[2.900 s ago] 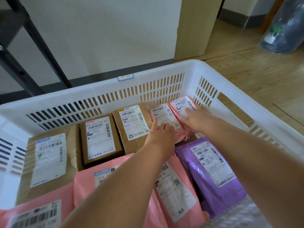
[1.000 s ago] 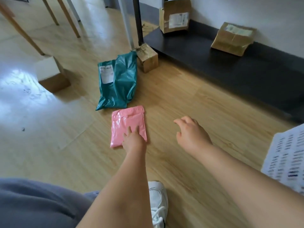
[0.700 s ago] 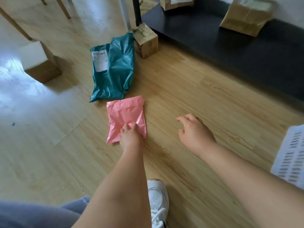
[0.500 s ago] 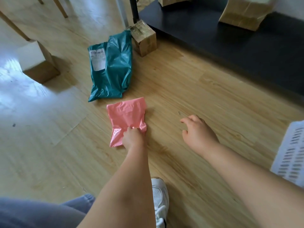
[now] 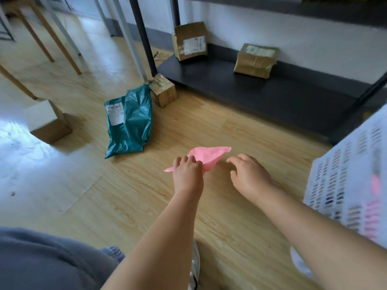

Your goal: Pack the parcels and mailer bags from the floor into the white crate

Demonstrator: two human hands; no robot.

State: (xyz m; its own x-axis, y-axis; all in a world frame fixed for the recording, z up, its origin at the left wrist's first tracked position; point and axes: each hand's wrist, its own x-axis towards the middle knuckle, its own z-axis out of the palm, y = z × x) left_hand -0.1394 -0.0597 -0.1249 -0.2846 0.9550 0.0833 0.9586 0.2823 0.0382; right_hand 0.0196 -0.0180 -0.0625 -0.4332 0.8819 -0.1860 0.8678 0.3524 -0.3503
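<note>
My left hand grips a small pink mailer bag and holds it lifted off the wooden floor, tilted toward the right. My right hand hovers just right of the bag with relaxed fingers and holds nothing. The white crate stands at the right edge, with pink bags showing through its slotted wall. On the floor to the left lies a teal mailer bag with a white label, and a small brown box stands behind it.
A low black shelf along the wall carries two brown parcels. A white-topped box sits at the left near wooden chair legs. My grey-clad knee and white shoe are below.
My left hand has gripped the pink bag, lifted it off the floor and carried it right toward my right hand. The view has swung up and right, showing more of the crate.
</note>
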